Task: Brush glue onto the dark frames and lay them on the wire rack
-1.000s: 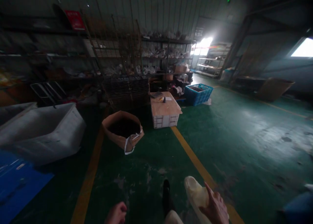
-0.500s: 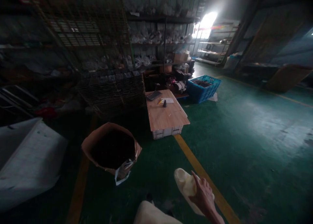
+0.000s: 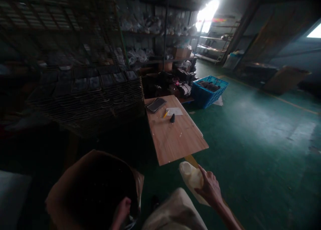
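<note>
My right hand point(image 3: 210, 186) grips a cream, elongated moulded piece point(image 3: 188, 176) with rounded hollows in its upper face; its exact kind is unclear. The piece hangs above the green floor, just short of the wooden board's near edge. Low in the view, my left hand point(image 3: 122, 210) is over the right side of a large brown box point(image 3: 59, 191). Blur and shadow hide its fingers. On the wooden board point(image 3: 175, 143) stand a small dark cone point(image 3: 172, 118), a yellow tool point(image 3: 166, 113), a white paper point(image 3: 175, 111) and a dark flat tray point(image 3: 156, 104).
A blue crate point(image 3: 204, 94) with dark contents stands beyond the board. Stacked racks of dark trays point(image 3: 92, 89) fill the left, before shelves of plastic-wrapped goods point(image 3: 147, 25). My knee point(image 3: 175, 210) is at the bottom. Green floor point(image 3: 255, 149) extends right.
I am nearer the board and the brown box, which look larger. My left hand has come into view over the box. My right hand still holds the cream piece.
</note>
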`<state>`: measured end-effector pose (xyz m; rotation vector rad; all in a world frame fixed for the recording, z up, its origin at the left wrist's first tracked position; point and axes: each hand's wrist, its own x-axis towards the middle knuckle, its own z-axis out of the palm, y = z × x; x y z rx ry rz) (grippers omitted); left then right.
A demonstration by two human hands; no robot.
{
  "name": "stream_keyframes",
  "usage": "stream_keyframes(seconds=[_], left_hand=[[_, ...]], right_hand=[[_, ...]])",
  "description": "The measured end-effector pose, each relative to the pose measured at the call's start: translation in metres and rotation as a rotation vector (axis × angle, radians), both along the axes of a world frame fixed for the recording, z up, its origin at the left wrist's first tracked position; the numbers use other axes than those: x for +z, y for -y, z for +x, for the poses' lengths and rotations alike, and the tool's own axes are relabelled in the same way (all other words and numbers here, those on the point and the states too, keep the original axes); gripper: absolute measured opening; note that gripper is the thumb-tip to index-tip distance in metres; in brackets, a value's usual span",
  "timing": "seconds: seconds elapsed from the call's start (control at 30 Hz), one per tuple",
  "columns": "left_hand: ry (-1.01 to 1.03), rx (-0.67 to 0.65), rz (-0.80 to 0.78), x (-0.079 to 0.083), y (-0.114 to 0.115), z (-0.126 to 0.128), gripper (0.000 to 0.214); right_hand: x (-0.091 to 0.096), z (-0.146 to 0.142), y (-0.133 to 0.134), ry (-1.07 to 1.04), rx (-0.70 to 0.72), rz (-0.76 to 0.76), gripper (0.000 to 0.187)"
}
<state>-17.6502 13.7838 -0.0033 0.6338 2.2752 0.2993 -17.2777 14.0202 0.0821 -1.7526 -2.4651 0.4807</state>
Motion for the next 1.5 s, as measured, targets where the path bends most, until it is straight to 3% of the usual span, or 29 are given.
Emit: stream_keyframes(seconds=[0.13,0.23,0.53,0.73,0.93,1.07,1.17,1.33,1.5], left_hand=[[0.065,-0.019,0.134,-0.031,-0.13,-0.078,0.011],[0.099,-0.038,0.191,-0.05,-0.223,-0.109,0.011],[0.108,-0.19,0.153,-0.077,-0.431,-0.128,0.012],[0.002,-0.307,0.137,-0.107,-0.571,-0.142,0.007],[-0.123,-0.431,0.12,-0.142,-0.691,-0.156,0.01],[-0.186,-0.474,0.092,-0.166,-0.754,-0.165,0.015],[-0.206,-0.491,0.079,-0.181,-0.786,-0.168,0.021],[-0.193,-0.507,0.063,-0.197,-0.812,-0.173,0.032],[-0.092,-0.506,0.028,-0.208,-0.827,-0.189,0.023]], right_hand=[[0.001,-0.054,-0.072,-0.005,0.015,-0.037,0.095],[-0.007,-0.086,-0.127,-0.014,0.033,-0.055,0.1],[-0.021,-0.156,-0.277,-0.067,0.018,-0.081,0.101],[-0.017,-0.172,-0.356,-0.058,0.026,-0.089,0.101],[-0.016,-0.179,-0.421,-0.02,0.027,-0.063,0.096],[-0.013,-0.189,-0.459,-0.006,0.012,-0.06,0.094],[-0.013,-0.197,-0.487,-0.011,-0.012,-0.048,0.094],[-0.024,-0.21,-0.537,-0.018,-0.027,-0.046,0.098],[-0.054,-0.229,-0.592,0.006,-0.011,0.005,0.099]])
